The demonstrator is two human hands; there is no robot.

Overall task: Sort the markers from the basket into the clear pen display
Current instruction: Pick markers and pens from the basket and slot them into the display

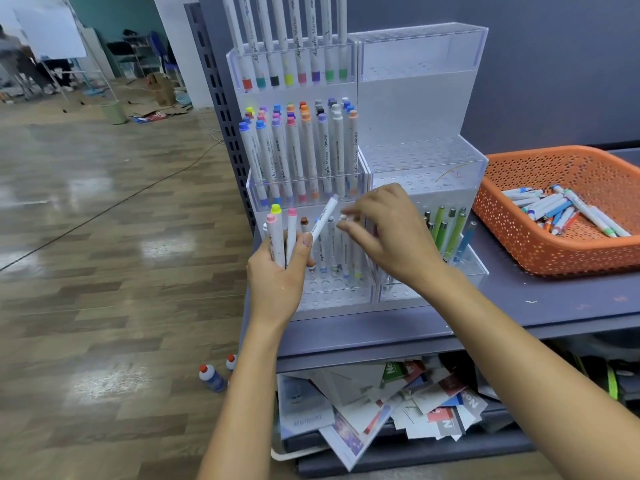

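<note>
Gripping slim white markers (277, 237) (pastel-capped, round), left hand (277, 278)

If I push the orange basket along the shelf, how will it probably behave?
The orange basket looks like thin perforated plastic, so it is probably light and would slide easily on the smooth shelf. Its walls may flex a little. The loose markers inside would likely roll or shift.

It looks like a stationery shop, or perhaps a mock-up of one. A tiered clear pen display (419, 98) stocked with markers (294, 150) stands on a grey retail shelf (554, 306) with a perforated metal upright (221, 109). Notebooks (398, 403) are heaped beneath, and cardboard (162, 91) litters the blurred background.
</note>
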